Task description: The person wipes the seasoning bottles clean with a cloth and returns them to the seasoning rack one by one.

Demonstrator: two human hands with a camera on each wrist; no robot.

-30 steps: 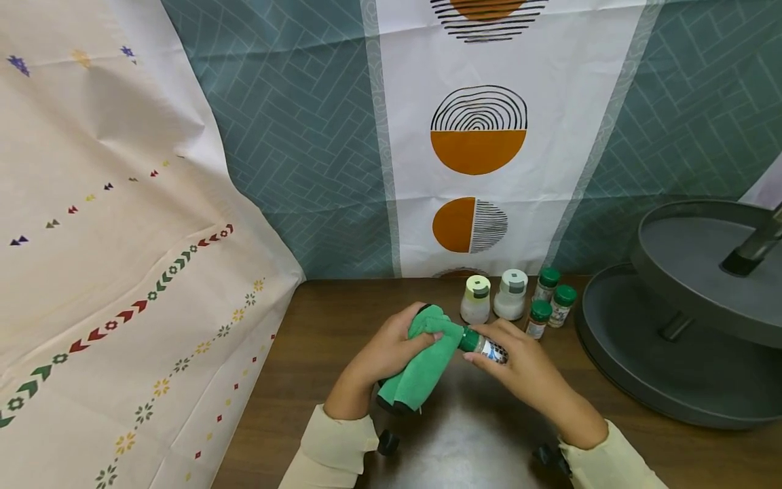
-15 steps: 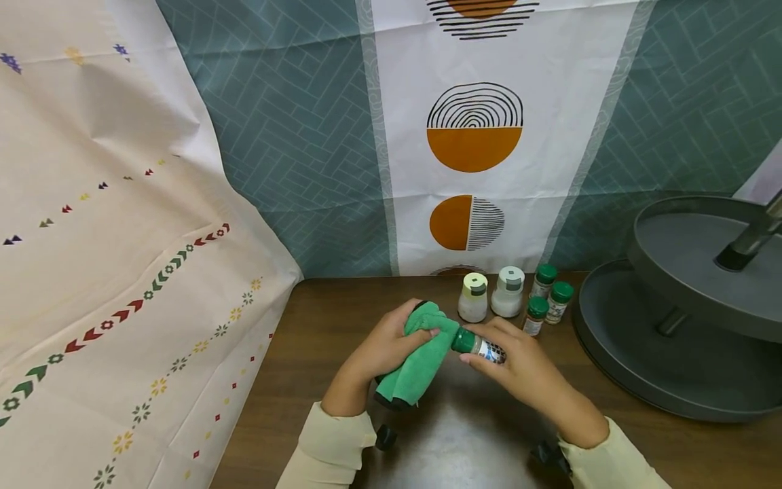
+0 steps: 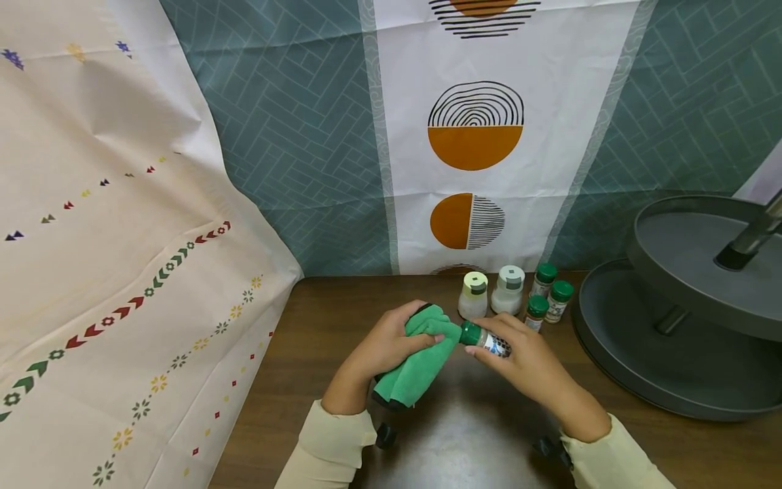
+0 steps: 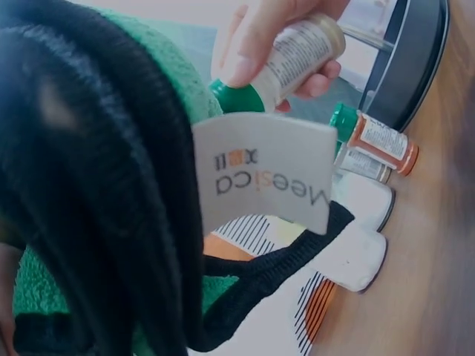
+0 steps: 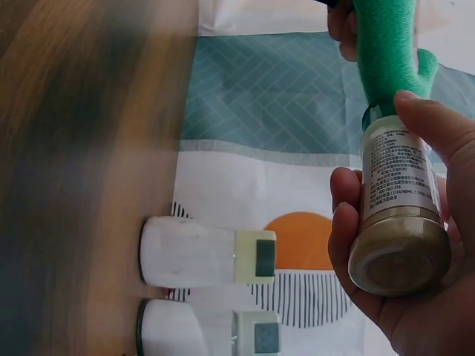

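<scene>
A folded green cloth point(image 3: 421, 367) with black edging is gripped in my left hand point(image 3: 391, 345). In the left wrist view a white label point(image 4: 267, 174) sticks out from the cloth's black trim. My right hand point(image 3: 525, 353) holds a small spice jar point(image 3: 493, 343) by its body, tilted on its side with the green cap toward the cloth. The right wrist view shows the cloth against the capped end of the jar point(image 5: 397, 200), with brownish contents behind a printed label. Part of the cap is hidden by the cloth.
Behind the hands stand two white shakers, one with a yellowish lid point(image 3: 474, 296) and one with a white lid point(image 3: 508, 290). Several green-capped jars point(image 3: 559, 301) are grouped beside them. A dark two-tier round tray point(image 3: 672, 367) stands at the right. Patterned fabric point(image 3: 305, 136) hangs behind the table.
The spice jar and right hand have shifted slightly since half a second ago, with the jar's angle a little changed. Both hands keep their holds; the head view has moved slightly.
</scene>
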